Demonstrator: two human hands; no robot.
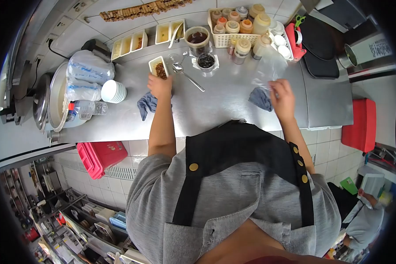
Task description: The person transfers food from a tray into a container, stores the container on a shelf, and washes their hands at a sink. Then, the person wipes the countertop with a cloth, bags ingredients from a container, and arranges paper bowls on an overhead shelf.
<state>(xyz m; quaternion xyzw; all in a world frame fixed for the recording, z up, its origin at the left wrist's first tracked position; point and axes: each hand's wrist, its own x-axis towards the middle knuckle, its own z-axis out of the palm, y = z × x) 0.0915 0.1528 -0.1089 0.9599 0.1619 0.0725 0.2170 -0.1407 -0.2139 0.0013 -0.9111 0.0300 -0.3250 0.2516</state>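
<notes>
My left hand [160,85] is closed round the near end of a small white rectangular container [158,67] with brown bits in it, over the steel counter [207,105]. A blue-grey cloth [148,104] lies beneath my left wrist. On the right, my right hand [281,94] pinches the lower edge of a clear plastic bag [268,68]. Beside that hand lies another blue-grey cloth [262,98]. Between the hands are a metal spoon [188,77] and a cup of dark contents [206,62].
White containers [138,41] line the back wall near a tub of dark liquid [197,37]. A basket [224,41] holds several bottles. Stacked white bowls [114,91] and wrapped packs [90,68] stand left. Another person [367,220] is at the lower right.
</notes>
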